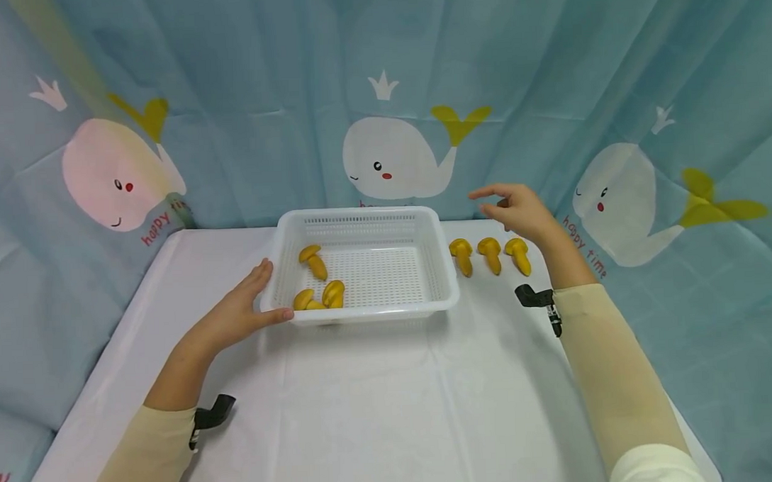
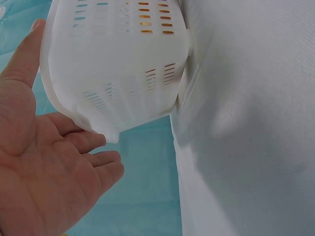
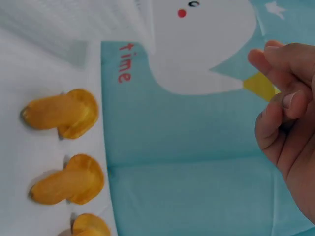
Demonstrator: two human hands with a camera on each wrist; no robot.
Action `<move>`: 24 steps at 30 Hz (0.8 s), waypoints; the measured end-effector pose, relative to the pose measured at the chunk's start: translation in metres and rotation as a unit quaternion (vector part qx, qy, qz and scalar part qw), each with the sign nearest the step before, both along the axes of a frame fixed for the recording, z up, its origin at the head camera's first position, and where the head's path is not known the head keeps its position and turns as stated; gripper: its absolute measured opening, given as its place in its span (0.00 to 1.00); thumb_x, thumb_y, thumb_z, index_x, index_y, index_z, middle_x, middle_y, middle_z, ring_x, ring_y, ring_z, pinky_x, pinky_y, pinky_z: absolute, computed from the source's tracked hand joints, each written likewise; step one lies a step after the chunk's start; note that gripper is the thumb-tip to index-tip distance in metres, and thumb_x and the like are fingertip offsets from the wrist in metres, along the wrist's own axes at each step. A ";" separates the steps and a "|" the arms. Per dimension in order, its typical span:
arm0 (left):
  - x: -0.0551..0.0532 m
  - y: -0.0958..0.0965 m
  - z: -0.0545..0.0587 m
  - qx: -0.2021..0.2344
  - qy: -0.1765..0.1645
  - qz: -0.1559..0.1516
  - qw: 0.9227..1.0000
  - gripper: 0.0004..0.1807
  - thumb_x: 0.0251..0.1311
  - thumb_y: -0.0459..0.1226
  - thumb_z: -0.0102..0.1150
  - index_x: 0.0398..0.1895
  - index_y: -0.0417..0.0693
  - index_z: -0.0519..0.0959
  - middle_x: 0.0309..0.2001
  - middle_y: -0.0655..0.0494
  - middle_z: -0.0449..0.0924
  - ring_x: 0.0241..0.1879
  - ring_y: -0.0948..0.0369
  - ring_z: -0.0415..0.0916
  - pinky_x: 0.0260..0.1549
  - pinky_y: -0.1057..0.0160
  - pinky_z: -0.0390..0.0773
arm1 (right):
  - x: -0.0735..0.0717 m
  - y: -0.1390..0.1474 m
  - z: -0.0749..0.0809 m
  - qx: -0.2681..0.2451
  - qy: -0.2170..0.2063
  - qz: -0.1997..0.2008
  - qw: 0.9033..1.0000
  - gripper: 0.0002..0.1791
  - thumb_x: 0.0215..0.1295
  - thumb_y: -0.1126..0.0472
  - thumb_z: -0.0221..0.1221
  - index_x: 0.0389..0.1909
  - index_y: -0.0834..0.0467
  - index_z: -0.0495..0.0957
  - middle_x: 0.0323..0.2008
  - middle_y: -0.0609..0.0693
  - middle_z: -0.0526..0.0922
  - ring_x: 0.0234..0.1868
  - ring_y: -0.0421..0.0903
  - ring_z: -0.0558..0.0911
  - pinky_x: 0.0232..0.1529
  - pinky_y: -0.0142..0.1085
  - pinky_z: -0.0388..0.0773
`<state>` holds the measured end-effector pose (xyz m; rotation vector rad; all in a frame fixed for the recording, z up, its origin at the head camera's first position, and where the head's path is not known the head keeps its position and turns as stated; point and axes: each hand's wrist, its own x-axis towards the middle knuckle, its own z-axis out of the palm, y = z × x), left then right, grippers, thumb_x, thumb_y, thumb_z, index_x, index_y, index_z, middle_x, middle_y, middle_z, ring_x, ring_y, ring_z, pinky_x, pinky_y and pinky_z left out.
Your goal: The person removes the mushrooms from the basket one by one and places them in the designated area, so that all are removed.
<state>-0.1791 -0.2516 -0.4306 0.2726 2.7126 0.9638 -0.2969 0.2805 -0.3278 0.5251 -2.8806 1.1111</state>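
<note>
A white perforated plastic basket [image 1: 363, 311] stands near the back of the table, with three yellow toy mushrooms [image 1: 314, 263] at its left end. My left hand [image 1: 242, 313] rests against the basket's left rim, thumb at the near corner; the left wrist view shows the fingers [image 2: 83, 140] extended along the rim. Right of the basket, three more yellow mushrooms [image 1: 489, 254] lie in a row, caps toward the back. Above and behind that row hovers my right hand [image 1: 515, 209], index finger extended and the others loosely bent. It holds nothing.
The white tablecloth [image 1: 366, 412] spreads in front of the basket. A blue curtain [image 1: 261, 132] printed with whales rises directly behind the table and along both sides. A black wrist camera [image 1: 535, 296] sits on the right sleeve, another camera [image 1: 213, 411] on the left.
</note>
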 end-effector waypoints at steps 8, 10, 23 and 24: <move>0.002 0.001 0.001 0.006 -0.001 0.007 1.000 0.71 0.50 0.70 0.67 0.84 0.55 0.32 0.84 0.52 0.26 0.82 0.40 0.31 0.69 0.25 0.47 | -0.005 -0.038 0.031 0.007 0.012 0.031 0.999 0.17 0.75 0.50 0.60 0.61 0.39 0.82 0.35 0.48 0.81 0.15 0.44 0.63 0.17 0.35 0.67; 0.002 0.002 0.001 0.006 0.000 0.006 1.000 0.71 0.50 0.70 0.67 0.84 0.55 0.32 0.84 0.52 0.26 0.82 0.40 0.31 0.69 0.25 0.48 | -0.006 -0.050 0.037 0.015 0.014 0.038 0.999 0.17 0.74 0.48 0.60 0.61 0.39 0.82 0.36 0.46 0.80 0.16 0.46 0.63 0.18 0.35 0.65; 0.001 0.000 -0.002 0.007 0.004 0.004 1.000 0.71 0.51 0.69 0.68 0.84 0.54 0.33 0.84 0.50 0.27 0.82 0.41 0.30 0.70 0.26 0.47 | -0.017 -0.121 0.045 0.021 -0.001 0.146 0.989 0.16 0.73 0.54 0.62 0.58 0.38 0.83 0.48 0.47 0.85 0.18 0.49 0.65 0.22 0.36 0.69; 0.002 0.000 -0.002 0.008 0.002 0.004 1.000 0.70 0.51 0.69 0.68 0.84 0.54 0.33 0.84 0.50 0.27 0.82 0.40 0.31 0.70 0.26 0.47 | -0.018 -0.126 0.045 0.024 -0.005 0.156 0.987 0.15 0.73 0.54 0.62 0.58 0.38 0.83 0.54 0.44 0.84 0.18 0.49 0.65 0.22 0.36 0.69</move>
